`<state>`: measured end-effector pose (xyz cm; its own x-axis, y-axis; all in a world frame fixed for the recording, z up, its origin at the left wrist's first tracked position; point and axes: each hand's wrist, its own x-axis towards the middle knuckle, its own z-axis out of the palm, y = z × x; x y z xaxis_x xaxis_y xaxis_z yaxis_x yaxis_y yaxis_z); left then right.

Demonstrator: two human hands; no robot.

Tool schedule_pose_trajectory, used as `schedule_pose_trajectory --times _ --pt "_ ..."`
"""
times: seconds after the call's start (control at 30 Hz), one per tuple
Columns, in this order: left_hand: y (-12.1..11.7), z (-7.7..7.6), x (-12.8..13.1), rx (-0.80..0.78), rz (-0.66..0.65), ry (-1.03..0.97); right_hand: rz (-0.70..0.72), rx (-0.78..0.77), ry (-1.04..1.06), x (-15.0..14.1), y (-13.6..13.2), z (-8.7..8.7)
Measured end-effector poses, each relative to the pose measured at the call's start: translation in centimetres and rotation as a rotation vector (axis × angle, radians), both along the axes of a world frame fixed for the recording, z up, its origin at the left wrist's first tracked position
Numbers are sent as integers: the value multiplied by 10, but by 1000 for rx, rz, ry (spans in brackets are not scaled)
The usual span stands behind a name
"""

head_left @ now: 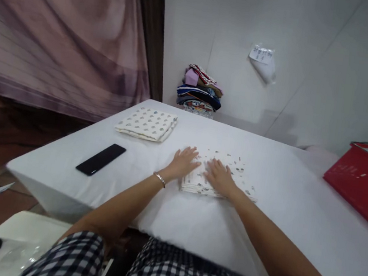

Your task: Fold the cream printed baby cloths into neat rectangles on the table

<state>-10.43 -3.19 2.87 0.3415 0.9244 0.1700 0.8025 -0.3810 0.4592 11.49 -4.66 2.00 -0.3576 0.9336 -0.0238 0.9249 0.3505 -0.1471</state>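
Observation:
A folded white cloth with small scattered prints (233, 174) lies on the white-covered table in front of me, its layered edge facing me. My left hand (184, 162), with a silver bangle at the wrist, rests at the cloth's left edge, fingers stretched out. Flat on top of the cloth is my right hand (219, 176), its fingers spread. Neither hand grips anything. Farther back on the left sits another folded cloth, cream with rows of small grey-green motifs (148, 123).
A black phone (100, 159) lies on the table (286, 189) at left. A red bag or basket (366, 182) with a metal handle stands at right. Behind the table rises a pile of folded fabrics (200, 90). A pink curtain (62, 29) hangs at left.

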Motion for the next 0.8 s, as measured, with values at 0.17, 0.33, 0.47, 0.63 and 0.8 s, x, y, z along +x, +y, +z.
schedule_pose_trajectory --times 0.17,0.33,0.47,0.63,0.8 --pt "-34 -22 5 -49 -15 -107 67 -51 87 -9 -16 -10" --pt "-45 -21 -6 -19 308 -456 89 88 345 9 -23 -3" --pt "-73 -26 -12 -104 416 -554 248 225 591 1 -36 -11" --pt "-102 -31 -5 -92 423 -563 360 273 643 -28 -48 -11" --pt "-107 -26 -1 -88 429 -466 401 242 536 -46 -47 -3"
